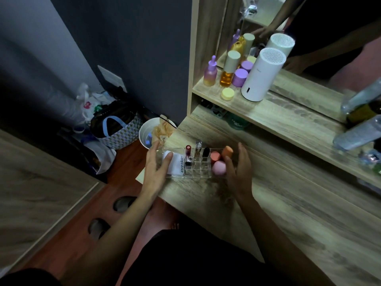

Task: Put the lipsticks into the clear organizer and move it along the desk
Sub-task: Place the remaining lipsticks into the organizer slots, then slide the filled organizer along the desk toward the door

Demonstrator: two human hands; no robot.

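Observation:
The clear organizer (196, 176) sits near the left end of the wooden desk (288, 213). Standing in its small slots are a dark red lipstick (188, 152), a silver lipstick (198, 148) and a black lipstick (205, 152). A white tube (175, 165) lies in its left compartment, and pink and orange makeup sponges (219, 167) fill its right side. My left hand (157, 164) clasps the organizer's left end with the thumb over the white tube. My right hand (237, 168) clasps the right end, fingers spread beside the sponges.
A raised shelf (278, 112) behind holds purple and amber bottles (226, 71), a yellow jar and a white cylindrical device (260, 75) before a mirror. Clear bottles (358, 129) lie at far right. Beyond the desk's left edge are a white bin (152, 131), bags and slippers on the floor.

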